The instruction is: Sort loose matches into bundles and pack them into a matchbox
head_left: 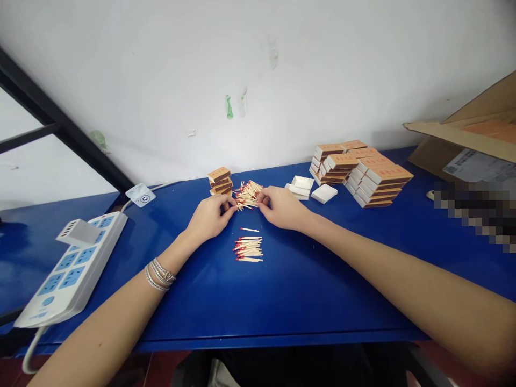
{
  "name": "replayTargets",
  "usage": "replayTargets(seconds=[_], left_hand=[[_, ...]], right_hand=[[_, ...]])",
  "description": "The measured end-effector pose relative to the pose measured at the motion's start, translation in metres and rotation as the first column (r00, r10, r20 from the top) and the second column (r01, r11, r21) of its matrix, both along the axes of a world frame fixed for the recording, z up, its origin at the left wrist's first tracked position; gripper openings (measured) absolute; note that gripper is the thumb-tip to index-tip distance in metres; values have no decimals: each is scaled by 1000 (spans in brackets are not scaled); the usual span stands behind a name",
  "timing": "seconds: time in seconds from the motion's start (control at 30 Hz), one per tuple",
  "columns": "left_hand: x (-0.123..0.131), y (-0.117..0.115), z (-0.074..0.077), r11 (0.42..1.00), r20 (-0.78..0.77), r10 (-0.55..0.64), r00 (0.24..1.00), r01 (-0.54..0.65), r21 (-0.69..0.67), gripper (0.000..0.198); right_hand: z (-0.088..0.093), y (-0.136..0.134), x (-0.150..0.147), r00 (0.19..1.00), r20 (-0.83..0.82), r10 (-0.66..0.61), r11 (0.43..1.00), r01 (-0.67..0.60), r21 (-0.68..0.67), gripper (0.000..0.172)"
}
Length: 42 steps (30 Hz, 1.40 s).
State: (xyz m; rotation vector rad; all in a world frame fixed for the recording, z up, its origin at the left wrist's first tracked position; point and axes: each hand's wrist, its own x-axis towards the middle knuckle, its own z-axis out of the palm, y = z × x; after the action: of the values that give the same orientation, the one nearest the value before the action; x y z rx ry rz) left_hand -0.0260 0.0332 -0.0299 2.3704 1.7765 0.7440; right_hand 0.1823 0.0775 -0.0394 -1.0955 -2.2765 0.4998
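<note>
A loose pile of red-tipped wooden matches lies on the blue table between my two hands. My left hand is at the pile's left front edge, thumb and forefinger pinched on a match there. Across from it, at the right edge, my right hand has its fingers curled and closed on a match end; its fingertips are partly hidden. Nearer to me, a sorted group of matches lies roughly parallel, red heads to the left. A single match rests just beyond that group.
Stacked matchboxes stand behind my left hand, and larger matchbox stacks at the back right. Open white matchbox trays and another white tray lie beyond my right hand. A power strip is at left, a cardboard box at right.
</note>
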Motion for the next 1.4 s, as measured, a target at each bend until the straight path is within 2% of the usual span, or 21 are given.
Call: replayTargets(seconds=[0.07, 0.13, 0.23, 0.3, 0.37, 0.43, 0.53, 0.67, 0.8, 0.93, 1.03, 1.13, 1.2, 1.27, 1.33, 1.4], left_hand=[[0, -1, 1, 1000, -9, 3, 1000, -3, 0, 12], [0, -1, 2, 1000, -14, 2, 1000, -2, -1, 11], [0, -2, 2, 1000, -6, -18, 1000, 18, 0, 10], [0, -3, 2, 999, 1, -37, 999, 37, 1, 10], [0, -4, 3, 998, 2, -59, 998, 59, -2, 10], [1, -5, 3, 996, 1, -85, 996, 85, -11, 11], [4, -6, 4, 992, 21, -120, 993, 121, -27, 12], [7, -8, 2, 987, 58, -157, 986, 158, -17, 12], [9, -9, 1, 984, 54, -173, 983, 175, -21, 14], [9, -9, 1, 986, 50, -165, 985, 167, -30, 13], [9, -8, 1, 987, 53, -151, 987, 153, -37, 13], [8, -8, 1, 989, 59, -138, 989, 140, -38, 13], [8, -8, 2, 990, 62, -130, 990, 132, -43, 12], [8, -9, 3, 991, 75, -119, 990, 123, -53, 12], [8, -9, 4, 991, 93, -109, 990, 116, -72, 11], [8, -10, 5, 990, 108, -105, 989, 114, -85, 10]], right_hand=[[5, -3, 4, 999, -17, 35, 998, -36, -43, 10], [12, -8, 8, 991, -17, 131, 982, -132, -137, 8], [20, -17, 12, 941, 0, 339, 897, -324, -299, 8], [21, -20, 11, 915, -6, 403, 862, -382, -332, 9], [18, -19, 9, 941, -37, 337, 902, -334, -275, 9], [12, -16, 6, 976, -83, 200, 961, -212, -176, 8], [4, -10, 2, 988, -130, 89, 994, -97, -59, 8], [-3, -7, -5, 983, -116, 143, 989, -136, 65, 17], [-7, -7, -9, 986, -77, 148, 985, -140, 104, 11], [-3, -7, -7, 985, -121, 121, 987, -106, 123, 10], [5, -8, -2, 981, -194, 26, 998, -14, 64, 9], [10, -9, 1, 956, -294, 4, 989, -48, -142, 7], [10, -13, 1, 929, -367, 48, 950, -156, -271, 8], [8, -18, 0, 908, -401, 124, 903, -271, -334, 9], [8, -25, -2, 913, -359, 196, 886, -321, -334, 9], [9, -30, -3, 931, -265, 250, 899, -325, -294, 9]])
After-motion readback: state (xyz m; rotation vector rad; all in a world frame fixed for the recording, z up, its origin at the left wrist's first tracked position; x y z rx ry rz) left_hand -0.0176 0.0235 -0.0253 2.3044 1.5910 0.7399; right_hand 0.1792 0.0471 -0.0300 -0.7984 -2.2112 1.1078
